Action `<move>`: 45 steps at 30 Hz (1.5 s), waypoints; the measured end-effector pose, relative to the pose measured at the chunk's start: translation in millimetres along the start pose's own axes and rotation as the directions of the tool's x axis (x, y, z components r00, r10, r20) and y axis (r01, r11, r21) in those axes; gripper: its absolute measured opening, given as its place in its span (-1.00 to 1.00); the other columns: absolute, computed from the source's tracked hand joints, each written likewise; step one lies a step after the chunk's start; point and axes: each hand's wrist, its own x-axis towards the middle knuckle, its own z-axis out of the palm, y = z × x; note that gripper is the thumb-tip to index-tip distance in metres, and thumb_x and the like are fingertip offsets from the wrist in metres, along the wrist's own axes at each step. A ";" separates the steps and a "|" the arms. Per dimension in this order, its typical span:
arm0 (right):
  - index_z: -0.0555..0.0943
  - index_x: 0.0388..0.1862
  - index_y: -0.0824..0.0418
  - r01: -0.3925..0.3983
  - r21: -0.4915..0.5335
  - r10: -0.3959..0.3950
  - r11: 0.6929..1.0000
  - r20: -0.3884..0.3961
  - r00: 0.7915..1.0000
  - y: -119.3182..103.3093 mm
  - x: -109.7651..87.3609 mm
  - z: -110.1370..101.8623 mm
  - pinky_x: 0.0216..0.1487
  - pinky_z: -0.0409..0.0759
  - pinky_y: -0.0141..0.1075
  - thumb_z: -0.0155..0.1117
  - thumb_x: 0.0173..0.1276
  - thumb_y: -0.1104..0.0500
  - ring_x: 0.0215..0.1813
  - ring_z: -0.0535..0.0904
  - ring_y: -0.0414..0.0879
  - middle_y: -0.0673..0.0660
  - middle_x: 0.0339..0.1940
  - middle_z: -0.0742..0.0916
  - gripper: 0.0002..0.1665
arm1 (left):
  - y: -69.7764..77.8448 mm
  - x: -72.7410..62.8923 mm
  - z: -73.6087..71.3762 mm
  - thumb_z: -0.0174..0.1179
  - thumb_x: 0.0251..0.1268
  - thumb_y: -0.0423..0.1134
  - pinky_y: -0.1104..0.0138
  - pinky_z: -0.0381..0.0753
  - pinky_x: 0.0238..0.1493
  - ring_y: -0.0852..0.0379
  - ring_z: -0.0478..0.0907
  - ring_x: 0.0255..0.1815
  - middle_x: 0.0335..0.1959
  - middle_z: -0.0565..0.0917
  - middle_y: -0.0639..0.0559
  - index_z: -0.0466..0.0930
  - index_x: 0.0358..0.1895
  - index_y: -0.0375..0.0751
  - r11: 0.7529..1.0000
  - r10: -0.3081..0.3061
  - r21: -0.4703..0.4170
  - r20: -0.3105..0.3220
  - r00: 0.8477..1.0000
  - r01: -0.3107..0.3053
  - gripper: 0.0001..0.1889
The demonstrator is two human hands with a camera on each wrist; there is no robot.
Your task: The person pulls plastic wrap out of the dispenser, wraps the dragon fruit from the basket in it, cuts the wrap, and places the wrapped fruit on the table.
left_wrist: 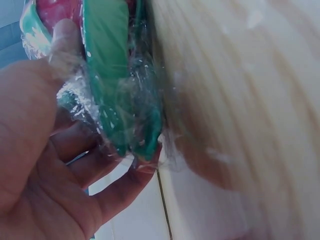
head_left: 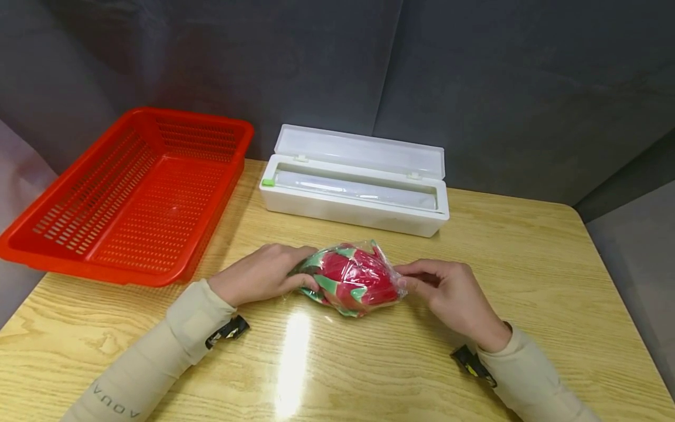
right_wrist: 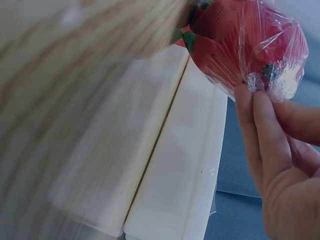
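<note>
A red dragon fruit (head_left: 350,275) with green scales, wrapped in clear cling film, is held low over the wooden table (head_left: 337,363) between both hands. My left hand (head_left: 263,272) grips its leafy green end, thumb on the near side and fingers behind and beneath, as the left wrist view shows. At the other end, my right hand (head_left: 448,293) pinches gathered film (right_wrist: 256,82) between thumb and fingertips. Crinkled film also covers the green tips (left_wrist: 122,135) near the left fingers. Whether the fruit's underside touches the table I cannot tell.
Behind the fruit stands a white cling film box (head_left: 353,220) with its lid (head_left: 361,149) raised and a film roll (head_left: 353,189) inside. A red plastic basket (head_left: 213,225) stands at the left. A dark curtain (head_left: 506,99) hangs behind the table.
</note>
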 end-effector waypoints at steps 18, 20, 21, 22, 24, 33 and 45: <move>0.83 -0.03 0.09 -0.032 0.100 0.024 0.995 0.071 0.997 -5.1 -4.5 -4.9 -0.19 0.75 -0.45 0.50 0.31 0.19 -0.20 0.78 -0.33 0.10 -0.06 0.87 -0.76 | -0.2 -0.5 -0.5 0.29 0.33 0.19 0.25 0.73 -0.06 0.25 0.64 -0.25 -0.19 0.73 0.12 0.58 0.18 -0.14 1.000 0.002 0.008 0.007 1.000 -0.002 -0.45; 0.81 0.02 0.15 -0.031 0.144 0.014 0.989 0.117 0.993 -4.3 -5.1 -7.0 -0.16 0.77 -0.43 0.50 0.30 0.25 -0.16 0.81 -0.30 0.16 -0.02 0.86 -0.71 | -0.2 -0.4 -0.3 0.29 0.34 0.18 0.25 0.72 -0.06 0.25 0.63 -0.26 -0.21 0.72 0.13 0.58 0.15 -0.13 1.000 0.004 0.009 0.010 1.000 -0.004 -0.47; 0.80 0.03 0.17 -0.024 0.154 0.003 0.988 0.133 0.991 -3.8 -5.5 -7.7 -0.15 0.78 -0.43 0.50 0.29 0.27 -0.13 0.81 -0.30 0.17 0.00 0.85 -0.68 | -0.3 -0.4 -0.2 0.29 0.34 0.17 0.25 0.72 -0.06 0.25 0.63 -0.26 -0.21 0.72 0.13 0.58 0.15 -0.13 1.000 0.003 0.010 0.012 1.000 -0.003 -0.48; 0.80 0.04 0.17 -0.006 0.151 -0.015 0.988 0.140 0.990 -3.3 -5.7 -8.2 -0.14 0.78 -0.43 0.51 0.27 0.29 -0.12 0.81 -0.30 0.17 0.00 0.85 -0.66 | -0.3 -0.3 -0.1 0.29 0.34 0.17 0.25 0.72 -0.06 0.25 0.63 -0.25 -0.21 0.72 0.13 0.58 0.14 -0.13 1.000 0.004 0.011 0.013 1.000 -0.004 -0.49; 0.80 0.03 0.16 0.044 0.116 -0.058 0.992 0.128 0.990 -2.2 -5.8 -8.0 -0.14 0.77 -0.44 0.54 0.22 0.32 -0.11 0.81 -0.32 0.13 -0.01 0.86 -0.63 | -0.4 -0.4 -0.2 0.29 0.34 0.17 0.25 0.73 -0.05 0.25 0.65 -0.23 -0.19 0.73 0.13 0.58 0.15 -0.13 1.000 0.005 0.013 0.014 1.000 -0.006 -0.48; 0.85 -0.11 0.10 0.342 -0.162 -0.350 0.925 -0.019 0.937 2.5 -4.0 -2.6 -0.22 0.70 -0.58 0.61 0.05 0.39 -0.21 0.80 -0.30 0.02 -0.20 0.89 -0.61 | -1.1 -0.1 -1.4 0.28 0.32 0.21 0.24 0.74 0.00 0.27 0.67 -0.18 -0.14 0.76 0.15 0.59 0.18 -0.07 1.000 0.007 -0.008 0.020 1.000 -0.007 -0.47; 0.82 -0.11 0.21 0.415 -0.272 -0.441 0.868 -0.038 0.897 6.3 -2.7 1.0 -0.25 0.80 -0.29 0.58 0.11 0.37 -0.23 0.84 -0.14 0.07 -0.19 0.89 -0.67 | -1.8 0.1 -1.2 0.27 0.38 0.15 0.20 0.75 0.03 0.20 0.71 -0.13 -0.08 0.77 0.06 0.57 0.26 -0.17 1.000 -0.003 0.008 0.017 1.000 0.003 -0.44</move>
